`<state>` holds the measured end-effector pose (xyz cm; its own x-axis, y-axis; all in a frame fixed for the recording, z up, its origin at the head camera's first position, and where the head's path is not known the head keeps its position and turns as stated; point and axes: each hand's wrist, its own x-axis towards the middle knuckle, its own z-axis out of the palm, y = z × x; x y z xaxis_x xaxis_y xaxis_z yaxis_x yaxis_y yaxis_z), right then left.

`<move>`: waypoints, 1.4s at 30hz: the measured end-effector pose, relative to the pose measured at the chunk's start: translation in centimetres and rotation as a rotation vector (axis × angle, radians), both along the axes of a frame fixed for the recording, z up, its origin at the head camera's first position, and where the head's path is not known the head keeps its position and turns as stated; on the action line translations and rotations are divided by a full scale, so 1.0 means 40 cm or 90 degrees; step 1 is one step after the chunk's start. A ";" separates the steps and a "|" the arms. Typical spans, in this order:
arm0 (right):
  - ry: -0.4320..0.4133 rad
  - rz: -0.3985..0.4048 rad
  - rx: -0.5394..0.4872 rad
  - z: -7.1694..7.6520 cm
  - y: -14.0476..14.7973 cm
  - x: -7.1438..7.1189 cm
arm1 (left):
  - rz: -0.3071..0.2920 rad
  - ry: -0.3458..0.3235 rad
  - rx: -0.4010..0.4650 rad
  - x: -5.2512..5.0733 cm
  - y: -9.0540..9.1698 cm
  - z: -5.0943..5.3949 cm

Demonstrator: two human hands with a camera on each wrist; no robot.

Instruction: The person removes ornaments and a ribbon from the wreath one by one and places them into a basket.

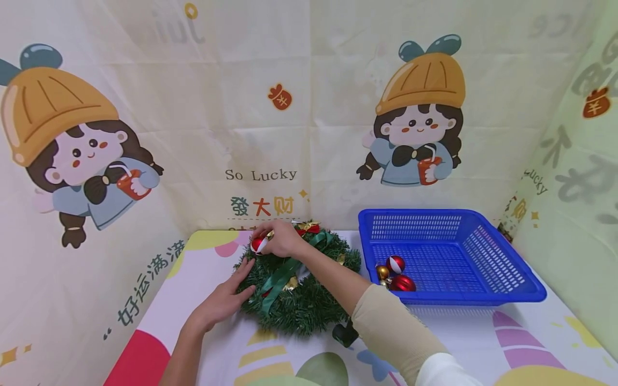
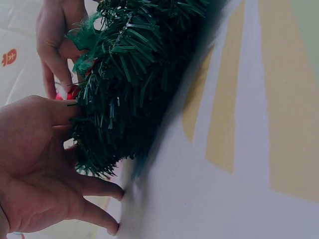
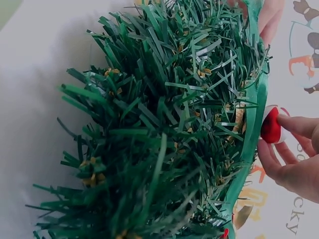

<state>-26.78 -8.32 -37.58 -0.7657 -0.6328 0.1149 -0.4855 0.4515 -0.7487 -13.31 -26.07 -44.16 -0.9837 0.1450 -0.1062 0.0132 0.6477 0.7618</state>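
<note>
A green tinsel wreath wound with green ribbon lies on the table. At its far left part, my right hand pinches a red-and-white Christmas ball between thumb and fingers. The same ball shows beside the ribbon in the right wrist view; whether it is fastened there I cannot tell. My left hand rests against the wreath's left edge. In the left wrist view its fingers are spread and fairly straight, with some fingertips hidden by the tinsel.
To the right stands a blue plastic basket. Red balls and small gold ones lie in its left corner. A small black object sits near the wreath's front edge, partly behind my right arm. Printed cloth walls enclose the table.
</note>
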 end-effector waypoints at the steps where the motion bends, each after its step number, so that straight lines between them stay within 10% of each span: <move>1: -0.004 0.000 -0.004 0.000 0.004 0.000 | -0.001 -0.001 0.001 0.000 0.001 -0.001; 24: -0.108 -0.003 -0.090 0.036 0.142 0.024 | -0.010 -0.018 0.003 0.000 -0.012 -0.009; 42: -0.058 -0.035 -0.130 0.070 0.301 0.069 | -0.019 -0.013 0.005 -0.002 -0.007 -0.002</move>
